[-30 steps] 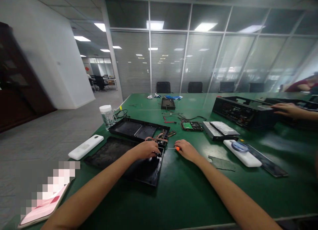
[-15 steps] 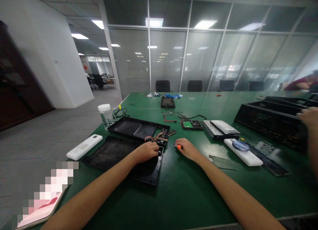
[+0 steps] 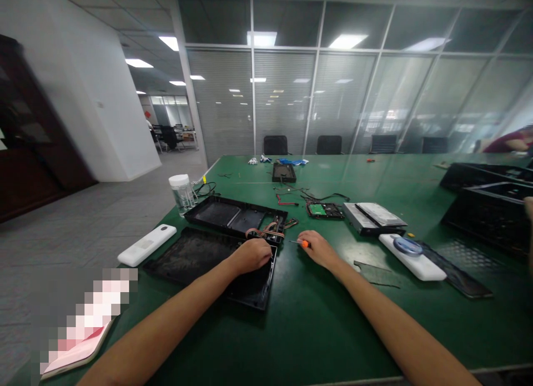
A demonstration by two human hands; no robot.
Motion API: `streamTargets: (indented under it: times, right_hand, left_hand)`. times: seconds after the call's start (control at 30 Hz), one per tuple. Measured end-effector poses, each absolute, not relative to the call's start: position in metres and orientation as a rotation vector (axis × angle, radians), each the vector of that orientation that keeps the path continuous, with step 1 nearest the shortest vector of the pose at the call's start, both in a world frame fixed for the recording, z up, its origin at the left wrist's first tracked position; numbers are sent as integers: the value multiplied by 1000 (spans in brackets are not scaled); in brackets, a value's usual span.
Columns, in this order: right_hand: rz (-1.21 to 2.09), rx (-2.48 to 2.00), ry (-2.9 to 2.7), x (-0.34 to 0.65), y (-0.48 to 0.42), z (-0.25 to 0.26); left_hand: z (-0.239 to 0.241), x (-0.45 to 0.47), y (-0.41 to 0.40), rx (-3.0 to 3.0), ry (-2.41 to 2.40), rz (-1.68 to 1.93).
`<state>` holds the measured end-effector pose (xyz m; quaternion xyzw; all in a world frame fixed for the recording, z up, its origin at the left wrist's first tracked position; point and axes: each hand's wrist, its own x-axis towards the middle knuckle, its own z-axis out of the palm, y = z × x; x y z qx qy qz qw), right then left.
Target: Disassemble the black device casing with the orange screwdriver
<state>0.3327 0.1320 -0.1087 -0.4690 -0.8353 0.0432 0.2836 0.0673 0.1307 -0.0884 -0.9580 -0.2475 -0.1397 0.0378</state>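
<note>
My left hand (image 3: 253, 254) is closed, its fingers curled down at the right end of a flat black plastic panel (image 3: 179, 251). Whatever its fingertips pinch is hidden. Just behind it lies a shallow black plastic housing (image 3: 222, 215), with a bundle of brown and pale wires (image 3: 268, 230) at its right end. My right hand (image 3: 317, 248) rests on the green table, wrapped round a small screwdriver (image 3: 306, 244) with an orange handle. The screwdriver's thin shaft points left, toward the housing, and its tip touches neither black part.
Right of my hands lie a circuit board (image 3: 318, 209), a metal drive box (image 3: 370, 218), a white device (image 3: 412, 258) with a round roll on it and a dark strip (image 3: 458, 269). A clear jar (image 3: 182, 196) and another white device (image 3: 147, 245) stand left. A person handles black casings (image 3: 491, 214).
The black casing by the other person has shifted right, and that person's hand has nearly left the view. My left hand has turned slightly; my right hand keeps the screwdriver. The view has shifted slightly.
</note>
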Motion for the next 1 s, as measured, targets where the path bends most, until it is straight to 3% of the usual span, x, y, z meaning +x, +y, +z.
streamTargets:
  times: [0.13, 0.27, 0.37, 0.47, 0.73, 1.0]
  right_hand:
    - [198, -1502, -2003, 331, 132, -101]
    - [525, -1608, -1733, 335, 133, -96]
    - [858, -1442, -1696, 338, 130, -87]
    - [993, -1173, -1710, 340, 125, -73]
    - [457, -1164, -1586, 326, 113, -66]
    - [222, -1188, -1800, 311, 104, -80]
  left_hand:
    - [-86, 65, 129, -2984, -699, -479]
    - [-82, 62, 129, -3021, -560, -456]
    - [-81, 62, 129, -3046, -548, -430]
    - [-82, 62, 129, -3081, -613, -436]
    - [-82, 63, 125, -3115, -1061, -562]
    - [-86, 63, 127, -3191, -1095, -646]
